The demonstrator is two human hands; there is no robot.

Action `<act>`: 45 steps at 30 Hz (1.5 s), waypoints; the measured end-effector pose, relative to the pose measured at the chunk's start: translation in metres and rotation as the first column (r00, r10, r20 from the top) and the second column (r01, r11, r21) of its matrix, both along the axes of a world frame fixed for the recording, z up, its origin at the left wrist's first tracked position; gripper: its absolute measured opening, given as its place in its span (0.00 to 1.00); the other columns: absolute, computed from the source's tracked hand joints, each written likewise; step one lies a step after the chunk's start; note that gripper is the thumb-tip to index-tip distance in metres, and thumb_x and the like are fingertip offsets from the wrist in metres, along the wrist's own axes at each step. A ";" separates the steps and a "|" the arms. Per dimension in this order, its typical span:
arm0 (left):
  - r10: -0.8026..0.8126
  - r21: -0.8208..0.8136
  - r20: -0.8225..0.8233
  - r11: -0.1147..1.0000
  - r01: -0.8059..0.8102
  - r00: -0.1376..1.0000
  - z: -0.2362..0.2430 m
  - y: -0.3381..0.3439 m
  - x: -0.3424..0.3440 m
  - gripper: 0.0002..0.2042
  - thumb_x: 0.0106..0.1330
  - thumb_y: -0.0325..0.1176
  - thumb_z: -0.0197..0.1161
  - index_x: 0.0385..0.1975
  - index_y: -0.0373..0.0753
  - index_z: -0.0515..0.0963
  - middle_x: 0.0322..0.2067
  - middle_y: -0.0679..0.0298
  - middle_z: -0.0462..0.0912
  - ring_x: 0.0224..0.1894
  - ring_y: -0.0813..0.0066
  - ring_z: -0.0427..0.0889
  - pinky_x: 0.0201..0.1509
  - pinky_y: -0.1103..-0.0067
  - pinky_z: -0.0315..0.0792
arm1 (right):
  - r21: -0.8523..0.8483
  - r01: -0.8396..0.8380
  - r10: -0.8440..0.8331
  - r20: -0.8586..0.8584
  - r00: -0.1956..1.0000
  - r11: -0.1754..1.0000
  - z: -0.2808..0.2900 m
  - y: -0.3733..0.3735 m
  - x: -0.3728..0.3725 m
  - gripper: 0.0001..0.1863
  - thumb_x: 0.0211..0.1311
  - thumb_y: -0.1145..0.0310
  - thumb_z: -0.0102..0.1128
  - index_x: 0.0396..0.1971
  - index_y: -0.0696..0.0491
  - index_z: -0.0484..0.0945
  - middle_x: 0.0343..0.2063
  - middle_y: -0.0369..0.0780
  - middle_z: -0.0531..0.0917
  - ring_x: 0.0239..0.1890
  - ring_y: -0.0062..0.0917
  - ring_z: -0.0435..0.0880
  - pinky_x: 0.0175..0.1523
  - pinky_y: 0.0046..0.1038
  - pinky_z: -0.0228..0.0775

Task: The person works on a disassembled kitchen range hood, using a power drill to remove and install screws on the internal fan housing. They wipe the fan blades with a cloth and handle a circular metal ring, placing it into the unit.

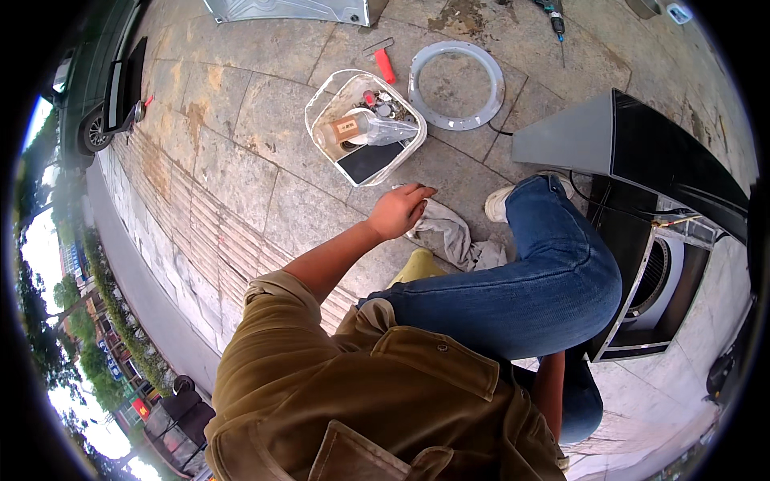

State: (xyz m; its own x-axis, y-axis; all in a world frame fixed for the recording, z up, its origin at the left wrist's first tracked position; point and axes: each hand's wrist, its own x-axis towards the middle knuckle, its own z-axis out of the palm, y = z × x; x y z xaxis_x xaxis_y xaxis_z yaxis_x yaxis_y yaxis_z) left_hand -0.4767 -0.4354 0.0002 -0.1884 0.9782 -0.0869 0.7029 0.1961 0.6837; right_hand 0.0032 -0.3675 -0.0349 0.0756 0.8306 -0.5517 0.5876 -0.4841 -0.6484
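My left hand (399,213) reaches out in front of my knee, its fingers curled down over a dirty pale rag (451,234). The rag spreads from under the fingers across the paving toward my shoe. Only part of my right forearm (549,393) shows beside my bent leg; the hand itself is hidden behind the leg. Just beyond my left hand stands a white plastic bucket (414,149) with a clear bottle (343,130), a dark flat phone-like slab (370,162), a crumpled clear bag and small metal parts inside.
Past the bucket lie a grey metal ring (455,123) and a red-handled tool (385,66). A cordless drill (555,18) and a metal panel (289,10) are farther off. At right, a black-and-silver range hood (561,138) rests by an opened housing (682,276).
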 end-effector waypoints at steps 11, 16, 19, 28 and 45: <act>0.197 -0.021 -0.427 0.974 -0.227 0.883 -0.003 0.040 -0.106 0.21 0.52 0.30 0.64 0.48 0.44 0.74 0.41 0.60 0.78 0.44 0.58 0.75 0.49 0.67 0.70 | 0.143 0.380 -0.327 -0.296 0.897 0.914 0.071 -0.026 -0.024 0.24 0.59 0.62 0.55 0.49 0.65 0.69 0.45 0.46 0.77 0.44 0.29 0.77 0.49 0.28 0.70; 0.375 0.062 -0.364 0.923 -0.379 0.853 -0.018 0.014 -0.147 0.10 0.54 0.35 0.63 0.36 0.43 0.80 0.28 0.56 0.81 0.30 0.58 0.80 0.37 0.68 0.74 | 0.190 0.372 -0.296 -0.335 0.895 0.908 0.057 -0.031 -0.001 0.21 0.61 0.65 0.53 0.50 0.64 0.69 0.46 0.44 0.77 0.45 0.29 0.77 0.50 0.27 0.70; 0.710 0.168 -0.115 0.703 -0.691 0.695 0.011 0.003 -0.183 0.09 0.58 0.36 0.61 0.35 0.39 0.79 0.23 0.57 0.79 0.25 0.65 0.78 0.31 0.74 0.71 | 0.153 0.280 -0.235 -0.258 0.937 0.948 0.018 -0.038 0.047 0.21 0.62 0.66 0.52 0.52 0.63 0.68 0.48 0.43 0.77 0.46 0.30 0.77 0.51 0.28 0.70; 0.798 0.277 -0.215 0.603 -0.748 0.563 0.021 -0.036 -0.224 0.09 0.60 0.36 0.60 0.33 0.38 0.79 0.23 0.62 0.79 0.25 0.72 0.75 0.31 0.77 0.69 | 0.013 0.387 -0.367 -0.292 0.883 0.922 0.057 -0.026 -0.004 0.20 0.65 0.69 0.47 0.54 0.63 0.66 0.50 0.43 0.75 0.50 0.32 0.75 0.56 0.32 0.68; 0.298 0.011 -0.550 0.937 -0.350 0.780 0.004 0.000 -0.163 0.21 0.49 0.46 0.68 0.44 0.46 0.77 0.42 0.65 0.77 0.49 0.63 0.72 0.51 0.63 0.63 | -0.009 0.435 -0.413 -0.327 0.850 0.901 0.041 -0.029 0.016 0.19 0.66 0.69 0.45 0.54 0.63 0.66 0.50 0.43 0.75 0.50 0.32 0.75 0.56 0.32 0.68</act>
State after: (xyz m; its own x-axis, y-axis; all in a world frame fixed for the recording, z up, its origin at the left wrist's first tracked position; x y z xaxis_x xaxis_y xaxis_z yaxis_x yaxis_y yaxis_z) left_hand -0.6400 -0.4354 0.0040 -0.5340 0.8444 0.0418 0.8345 0.5185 0.1866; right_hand 0.0196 -0.3969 0.0056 0.2606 0.7912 -0.5533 0.0953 -0.5913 -0.8008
